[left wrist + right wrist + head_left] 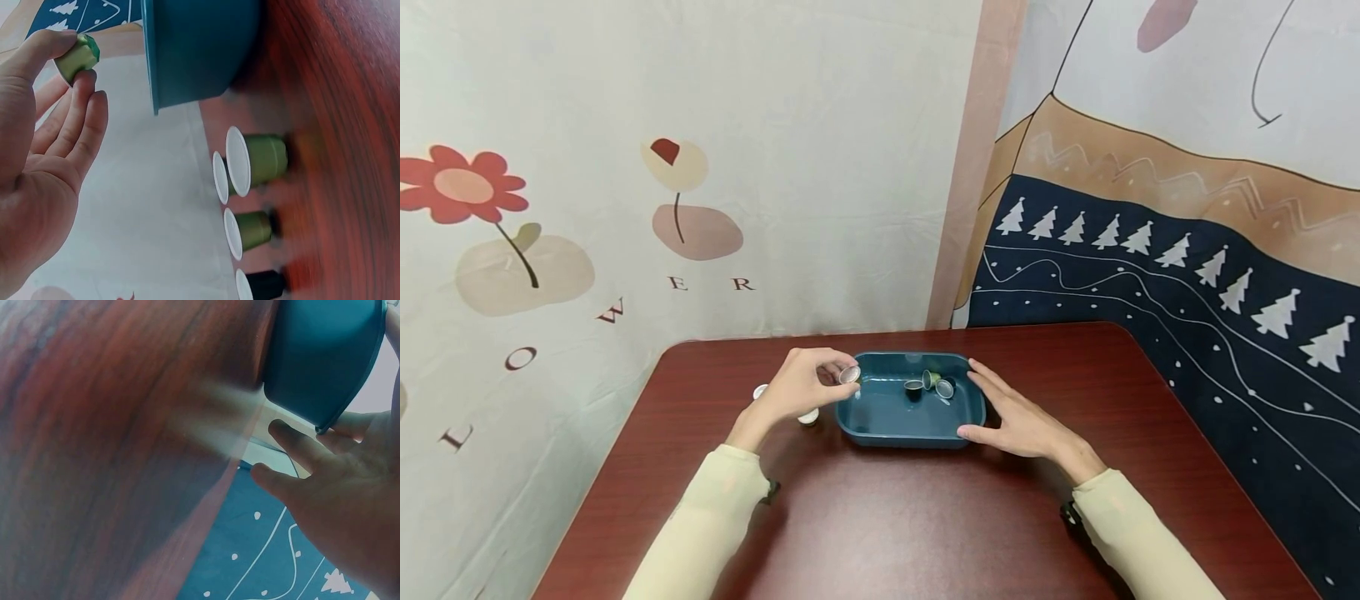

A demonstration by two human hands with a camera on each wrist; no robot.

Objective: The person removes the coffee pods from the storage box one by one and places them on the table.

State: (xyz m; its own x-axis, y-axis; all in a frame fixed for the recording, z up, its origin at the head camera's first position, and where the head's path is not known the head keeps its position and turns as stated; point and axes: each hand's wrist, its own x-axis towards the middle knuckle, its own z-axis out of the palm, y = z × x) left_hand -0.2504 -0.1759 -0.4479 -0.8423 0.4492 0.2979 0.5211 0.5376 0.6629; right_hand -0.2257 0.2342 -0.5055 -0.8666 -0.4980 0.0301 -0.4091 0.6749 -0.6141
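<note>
My left hand [801,383] pinches a small green coffee capsule [78,60] between thumb and fingers, over the left end of a teal rectangular dish [887,437]. In the head view the pale round face of that capsule [849,375] shows. Inside the dish, toward its right, lie a dark capsule [913,390], a green capsule [930,380] and another capsule [945,389] with its round face turned up. My right hand [1018,421] is at the dish's right end, its fingers spread and fairly straight along the rim.
Left of the dish, several capsules stand with white rims upward, among them a large-looking green capsule [265,159], a smaller green capsule [253,230] and a black capsule [265,285]. All are on a reddish-brown wooden table [880,517]. Printed cloth [850,167] hangs behind.
</note>
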